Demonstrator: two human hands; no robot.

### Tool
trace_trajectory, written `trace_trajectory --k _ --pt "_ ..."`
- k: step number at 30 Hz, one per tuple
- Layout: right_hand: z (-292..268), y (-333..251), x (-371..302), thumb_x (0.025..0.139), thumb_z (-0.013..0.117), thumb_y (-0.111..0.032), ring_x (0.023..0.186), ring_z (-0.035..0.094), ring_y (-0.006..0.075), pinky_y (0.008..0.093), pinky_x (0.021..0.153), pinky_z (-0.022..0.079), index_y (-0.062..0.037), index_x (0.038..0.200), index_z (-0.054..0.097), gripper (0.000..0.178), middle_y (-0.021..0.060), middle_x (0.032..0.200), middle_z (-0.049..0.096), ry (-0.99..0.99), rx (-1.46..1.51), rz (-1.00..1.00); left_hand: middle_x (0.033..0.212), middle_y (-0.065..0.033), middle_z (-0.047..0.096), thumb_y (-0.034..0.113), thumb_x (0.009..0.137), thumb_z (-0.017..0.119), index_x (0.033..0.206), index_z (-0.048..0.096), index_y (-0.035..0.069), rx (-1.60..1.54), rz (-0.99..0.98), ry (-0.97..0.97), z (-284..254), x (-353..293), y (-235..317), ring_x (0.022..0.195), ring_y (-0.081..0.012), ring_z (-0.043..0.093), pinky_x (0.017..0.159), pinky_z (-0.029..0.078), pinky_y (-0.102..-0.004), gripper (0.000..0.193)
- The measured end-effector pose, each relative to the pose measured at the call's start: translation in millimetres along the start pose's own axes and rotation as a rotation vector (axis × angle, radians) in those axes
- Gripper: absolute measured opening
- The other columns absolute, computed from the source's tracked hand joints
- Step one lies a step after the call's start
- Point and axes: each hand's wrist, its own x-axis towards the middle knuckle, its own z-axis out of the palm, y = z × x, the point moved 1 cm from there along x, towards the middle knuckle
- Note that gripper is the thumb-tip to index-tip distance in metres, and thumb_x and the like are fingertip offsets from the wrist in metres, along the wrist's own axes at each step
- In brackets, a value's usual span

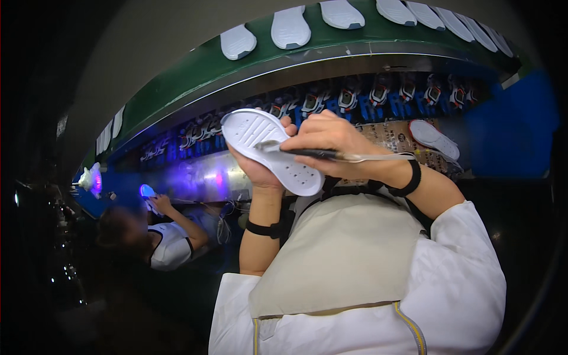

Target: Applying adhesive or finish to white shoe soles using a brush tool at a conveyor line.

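A white shoe sole (239, 133) with grooves and small holes is held up in front of my chest. My left hand (255, 171) supports it from beneath, the fingers wrapped round its far edge. In my right hand (331, 139) is a brush (310, 152) with a dark handle, gripped between thumb and fingers. The brush head meets the middle of the sole. A clear tube (376, 157) runs from the handle's end along my right wrist. Dark bands circle both my forearms.
Several white soles (291, 28) lie on a green conveyor belt (198, 68) at the far side. Beneath it stands a row of shoe uppers (349, 97). Another sole (435, 139) rests on the printed brown bench covering. At left, a co-worker (174, 239) holds a blue-lit sole.
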Motion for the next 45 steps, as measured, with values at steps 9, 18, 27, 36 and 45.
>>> trace_trajectory --k 9,18,27,36,45 --pt "8.6 -6.1 -1.6 0.085 0.08 -0.017 0.09 0.06 0.0214 0.0373 0.076 0.04 -0.0164 0.119 0.075 0.034 0.0023 0.092 0.067 -0.147 0.071 -0.04 0.109 -0.0162 0.045 0.068 0.095 0.047 0.137 0.054 0.012 -0.019 0.067 -0.156 -3.7 12.6 40.3 0.094 -0.0265 0.049 0.083 0.05 -0.0393 0.07" --pt "11.1 -8.5 -0.3 0.088 0.078 -0.018 0.092 0.061 0.0228 0.0383 0.08 0.041 -0.0139 0.117 0.075 0.029 0.0029 0.095 0.066 -0.307 0.127 -0.157 0.117 -0.022 0.048 0.071 0.095 0.046 0.143 0.051 0.012 0.094 -0.02 -0.236 1.7 28.3 75.6 0.095 -0.0286 0.048 0.082 0.047 -0.0407 0.076" --pt "16.6 -6.0 0.3 0.091 0.074 -0.018 0.092 0.063 0.0225 0.0373 0.081 0.041 -0.0137 0.117 0.074 0.026 0.0029 0.094 0.066 -0.341 0.063 -0.188 0.118 -0.0266 0.059 0.081 0.094 0.029 0.137 0.057 0.008 0.36 -0.126 -0.187 24.7 34.2 78.1 0.091 -0.0339 0.057 0.077 0.052 -0.0439 0.09" --pt "25.5 -4.3 -0.8 0.089 0.072 -0.017 0.09 0.061 0.0227 0.0381 0.078 0.041 -0.0153 0.111 0.074 0.022 0.0023 0.089 0.064 -0.366 -0.034 -0.234 0.103 -0.022 0.069 0.078 0.099 0.018 0.124 0.062 -0.001 0.779 -0.349 -0.073 36.9 47.9 66.5 0.083 -0.031 0.068 0.071 0.059 -0.0409 0.094" --pt "25.8 -2.2 -2.9 0.087 0.072 -0.014 0.096 0.061 0.0238 0.0401 0.08 0.041 -0.0138 0.115 0.073 0.028 0.0025 0.092 0.064 -0.424 -0.055 -0.258 0.109 -0.0181 0.074 0.064 0.107 0.028 0.125 0.067 -0.001 1.043 -0.519 0.147 21.5 60.9 61.3 0.087 -0.027 0.074 0.078 0.063 -0.0407 0.078"
